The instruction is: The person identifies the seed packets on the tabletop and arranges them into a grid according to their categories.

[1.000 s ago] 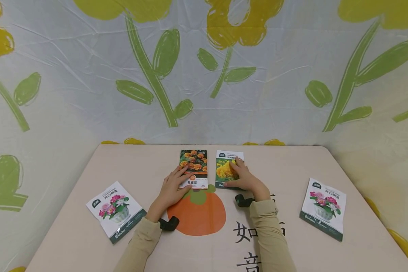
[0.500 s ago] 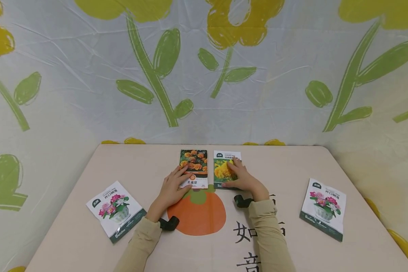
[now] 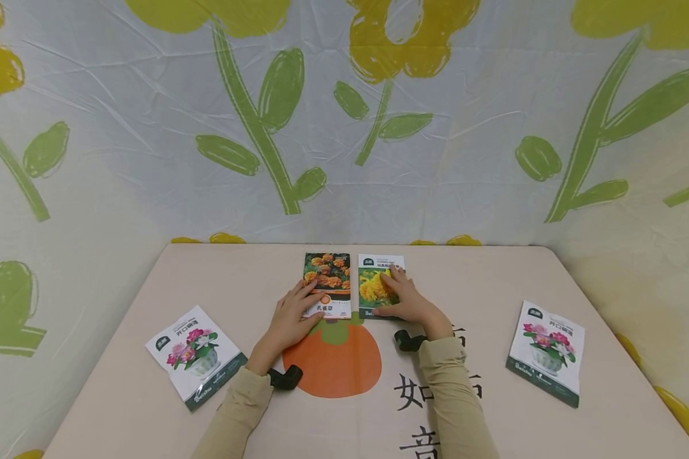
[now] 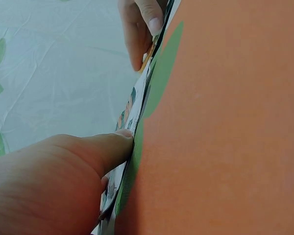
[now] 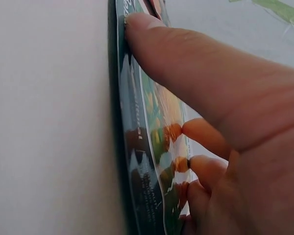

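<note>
Two seed packets lie side by side near the far middle of the table, a narrow gap between them. On the left one, a marigold seed packet (image 3: 330,264) with orange flowers, my left hand (image 3: 287,319) rests with its fingers spread across the lower left part. The other seed packet (image 3: 372,290) shows yellow flowers. My right hand (image 3: 414,303) lies over its right side, fingers spread. In the right wrist view, the thumb (image 5: 157,41) touches the packet's dark green bottom band and the fingertips touch its glossy face. In the left wrist view, my thumb (image 4: 115,144) touches the marigold packet's edge.
A white seed packet (image 3: 192,357) with pink potted flowers lies tilted at the left of the table. A matching packet (image 3: 547,350) lies at the right. The tablecloth bears a printed orange fruit (image 3: 335,366). A flower-printed cloth wall (image 3: 436,197) stands behind the table.
My right hand has slid the yellow-flower seed packet left, towards the marigold packet, narrowing the gap. My left hand and the two outer packets have stayed in place.
</note>
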Demonstrator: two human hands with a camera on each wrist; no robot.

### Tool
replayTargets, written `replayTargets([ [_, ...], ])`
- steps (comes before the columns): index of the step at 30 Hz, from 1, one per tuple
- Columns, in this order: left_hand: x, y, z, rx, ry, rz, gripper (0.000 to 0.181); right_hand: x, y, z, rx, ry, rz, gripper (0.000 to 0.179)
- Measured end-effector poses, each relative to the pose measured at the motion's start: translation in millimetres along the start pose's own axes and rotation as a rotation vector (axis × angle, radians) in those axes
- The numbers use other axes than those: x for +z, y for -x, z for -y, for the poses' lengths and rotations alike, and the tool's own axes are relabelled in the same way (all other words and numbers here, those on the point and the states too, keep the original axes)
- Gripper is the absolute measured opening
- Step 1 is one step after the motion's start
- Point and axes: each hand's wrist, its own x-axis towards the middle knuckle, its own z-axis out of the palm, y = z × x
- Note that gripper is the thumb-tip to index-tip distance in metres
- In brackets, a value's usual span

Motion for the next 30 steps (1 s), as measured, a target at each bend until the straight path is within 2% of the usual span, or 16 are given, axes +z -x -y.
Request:
replayTargets([
  [21, 2.6, 0.1, 2.8, 0.002, 0.004, -0.005, 0.049, 1.9, 0.0, -2.5, -0.044, 0.001, -0.007, 0.088],
  [30, 3.1, 1.2, 2.4, 0.046, 0.001, -0.047, 0.047, 1.5, -1.5, -3.1, -0.066, 0.014, 0.005, 0.088],
])
